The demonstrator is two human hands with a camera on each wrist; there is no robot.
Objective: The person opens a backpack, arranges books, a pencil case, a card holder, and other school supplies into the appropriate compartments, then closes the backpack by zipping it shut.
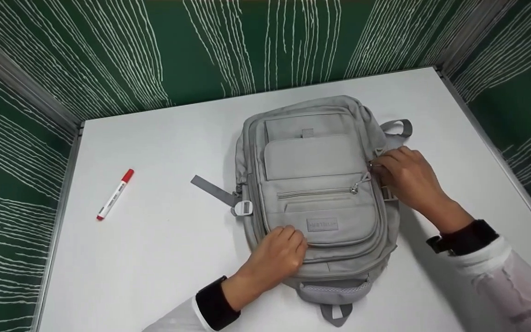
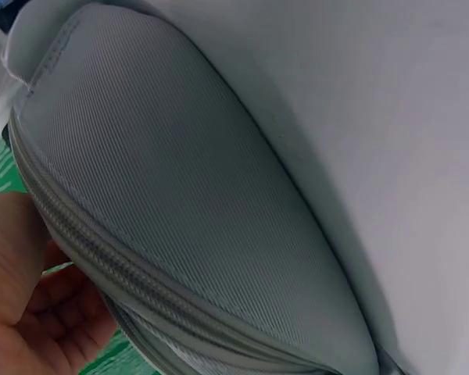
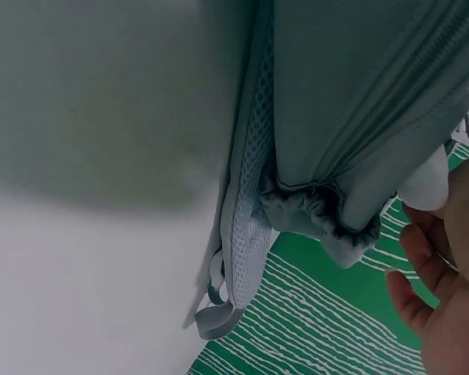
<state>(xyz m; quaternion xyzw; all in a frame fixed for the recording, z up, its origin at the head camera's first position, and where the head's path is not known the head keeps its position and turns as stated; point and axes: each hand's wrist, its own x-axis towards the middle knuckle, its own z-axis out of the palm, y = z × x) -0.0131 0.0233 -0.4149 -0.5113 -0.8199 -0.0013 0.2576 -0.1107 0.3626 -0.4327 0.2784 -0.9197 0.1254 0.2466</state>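
Note:
A grey backpack (image 1: 311, 198) lies front side up on the white table, its small label (image 1: 322, 224) near the lower front. My left hand (image 1: 280, 252) grips the lower left edge of its front pocket; in the left wrist view its curled fingers (image 2: 70, 312) are beside the zipper seam (image 2: 102, 242). At the bag's right side, my right hand (image 1: 406, 175) pinches a zipper pull (image 1: 370, 164) between thumb and fingers. The right wrist view shows that hand's fingers (image 3: 422, 269) bent beside the side pocket's gathered rim (image 3: 305, 211), fingertips partly hidden.
A white marker with a red cap (image 1: 115, 194) lies on the left of the white table (image 1: 155, 258). From the bag's left side sticks out a grey strap (image 1: 212, 190) with a white buckle (image 1: 244, 208). Green walls with white lines (image 1: 256, 46) enclose the table.

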